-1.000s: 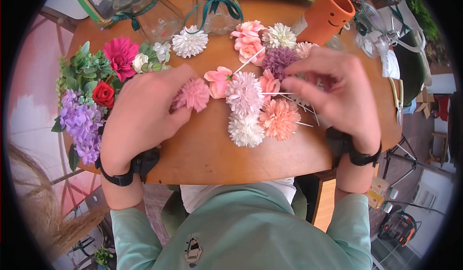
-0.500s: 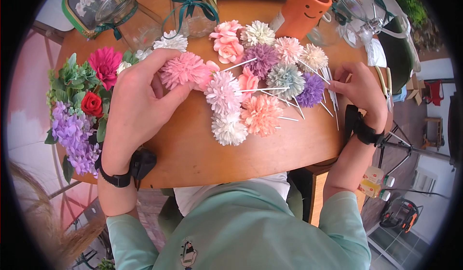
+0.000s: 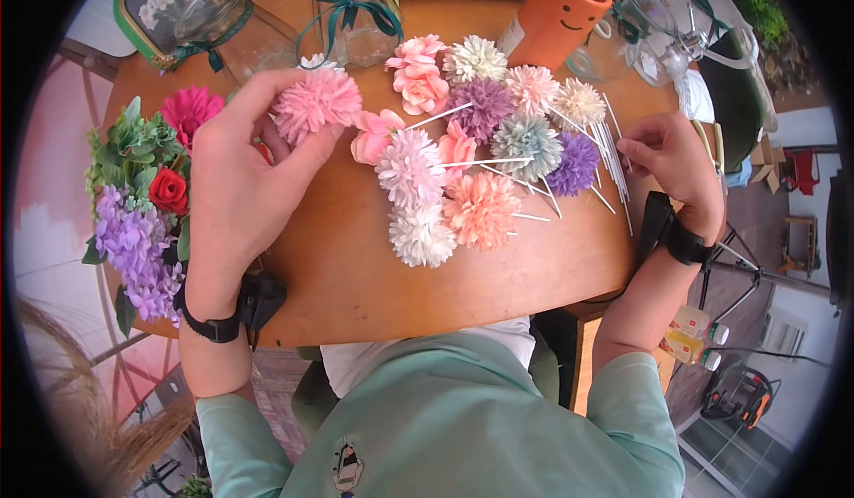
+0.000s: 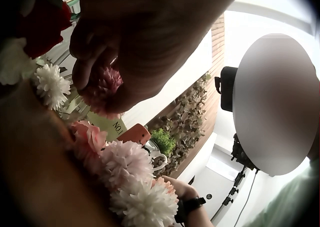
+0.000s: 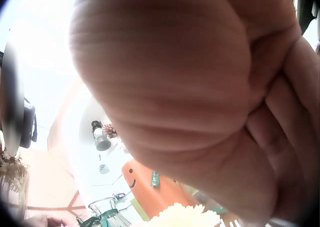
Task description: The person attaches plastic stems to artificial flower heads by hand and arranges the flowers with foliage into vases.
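Observation:
In the head view my left hand (image 3: 245,173) holds a pink pompom flower (image 3: 318,102) between thumb and fingers, raised over the left of the table. In the left wrist view the same pink flower (image 4: 105,87) is partly covered by the fingers. My right hand (image 3: 672,155) pinches a thin white stick (image 3: 615,115) with thumb and forefinger, beside a loose bunch of white sticks (image 3: 608,155). Between the hands lie a lilac-pink flower (image 3: 410,169), a white flower (image 3: 422,235), a peach flower (image 3: 481,210), a grey-blue flower (image 3: 527,148) and a purple flower (image 3: 572,165).
Leafy artificial flowers (image 3: 138,231) lie along the left edge. Behind stand a glass vase (image 3: 356,44) with a green ribbon, another glass vase (image 3: 213,17) and an orange smiling cup (image 3: 560,17). Pliers (image 3: 712,142) lie by the right edge.
My left hand has lifted the pink flower, bringing it slightly left and up over the last half second. The right hand went right to the white sticks, and some sticks have shifted.

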`<action>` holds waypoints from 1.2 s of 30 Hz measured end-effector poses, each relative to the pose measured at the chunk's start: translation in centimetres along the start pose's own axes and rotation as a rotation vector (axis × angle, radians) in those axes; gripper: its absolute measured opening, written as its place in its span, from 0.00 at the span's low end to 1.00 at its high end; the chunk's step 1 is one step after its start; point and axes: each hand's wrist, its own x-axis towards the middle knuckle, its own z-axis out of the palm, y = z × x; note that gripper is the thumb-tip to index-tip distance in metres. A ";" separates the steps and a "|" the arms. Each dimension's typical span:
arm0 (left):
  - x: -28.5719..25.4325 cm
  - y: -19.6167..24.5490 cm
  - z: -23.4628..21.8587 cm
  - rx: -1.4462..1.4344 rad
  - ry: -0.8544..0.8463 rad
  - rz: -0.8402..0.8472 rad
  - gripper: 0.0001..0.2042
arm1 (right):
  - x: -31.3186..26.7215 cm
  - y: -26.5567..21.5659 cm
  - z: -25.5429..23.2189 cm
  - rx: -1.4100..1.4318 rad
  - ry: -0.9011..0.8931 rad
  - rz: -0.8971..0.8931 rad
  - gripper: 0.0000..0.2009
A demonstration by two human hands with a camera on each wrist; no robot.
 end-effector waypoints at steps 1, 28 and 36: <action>0.0 0.0 0.0 -0.066 0.052 0.002 0.19 | -0.1 0.2 -0.3 -0.049 0.026 -0.071 0.06; 0.0 -1.9 1.2 -1.304 -0.323 -0.292 0.27 | -2.3 -13.6 13.3 0.515 -0.053 -0.710 0.05; -0.2 -2.4 1.2 -1.350 -0.364 -0.244 0.28 | -2.5 -13.8 13.7 0.447 -0.012 -0.694 0.04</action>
